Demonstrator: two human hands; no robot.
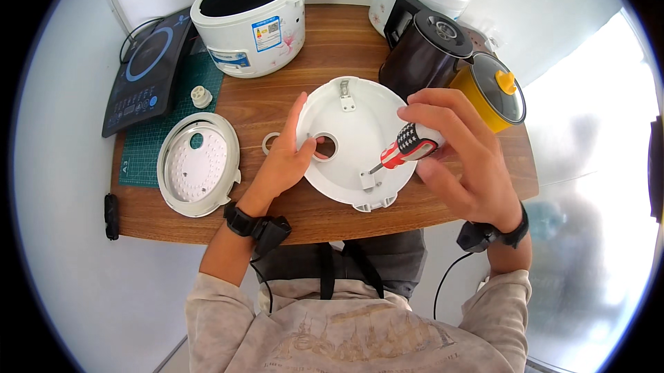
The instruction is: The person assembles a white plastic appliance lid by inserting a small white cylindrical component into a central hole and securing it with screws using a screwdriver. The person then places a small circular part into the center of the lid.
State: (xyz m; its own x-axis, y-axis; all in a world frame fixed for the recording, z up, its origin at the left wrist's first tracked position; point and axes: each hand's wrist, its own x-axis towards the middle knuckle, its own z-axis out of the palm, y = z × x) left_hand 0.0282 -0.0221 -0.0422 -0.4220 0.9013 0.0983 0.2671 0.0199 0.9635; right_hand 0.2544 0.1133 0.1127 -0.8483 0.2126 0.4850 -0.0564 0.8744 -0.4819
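Observation:
A round white rice cooker lid shell lies on the table in front of me, its inside facing up. My left hand grips its left rim, fingers along the outside and the thumb by the round hole. In my right hand is a screwdriver with a red, white and black handle, held at a tilt. Its shaft points down to a small white bracket near the lid's lower right edge. Whether the tip sits in a screw is too small to tell. A metal hinge plate is at the far edge.
Left of the lid lie a perforated inner lid, a white ring and a small white valve cap on a green cutting mat. Behind stand an induction hob, a rice cooker body, a dark kettle and a yellow pot.

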